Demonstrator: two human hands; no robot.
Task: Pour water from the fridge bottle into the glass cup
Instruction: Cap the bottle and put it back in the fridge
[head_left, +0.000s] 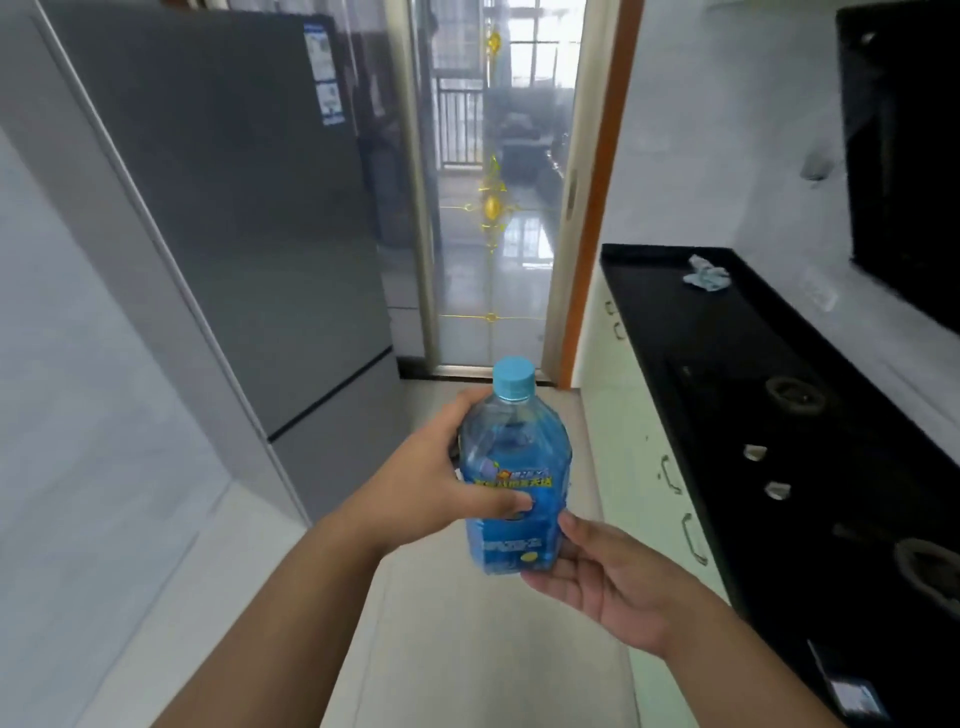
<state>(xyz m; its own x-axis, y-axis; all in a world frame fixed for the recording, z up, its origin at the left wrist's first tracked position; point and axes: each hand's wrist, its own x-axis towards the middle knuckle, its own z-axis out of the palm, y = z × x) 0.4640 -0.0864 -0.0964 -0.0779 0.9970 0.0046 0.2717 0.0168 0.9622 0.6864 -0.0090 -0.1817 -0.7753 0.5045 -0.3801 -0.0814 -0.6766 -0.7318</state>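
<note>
While capped and upright at lower centre frame: blue bottle (511, 478) clasped in left grip (441, 483); right grip (597, 577) spread, cupping base; fridge (234, 208) upper left.

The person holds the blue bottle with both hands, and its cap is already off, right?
Not quite. The head view shows the light blue cap still on the bottle. The rest is right: the left hand grips it and the right hand supports its bottom.
</note>
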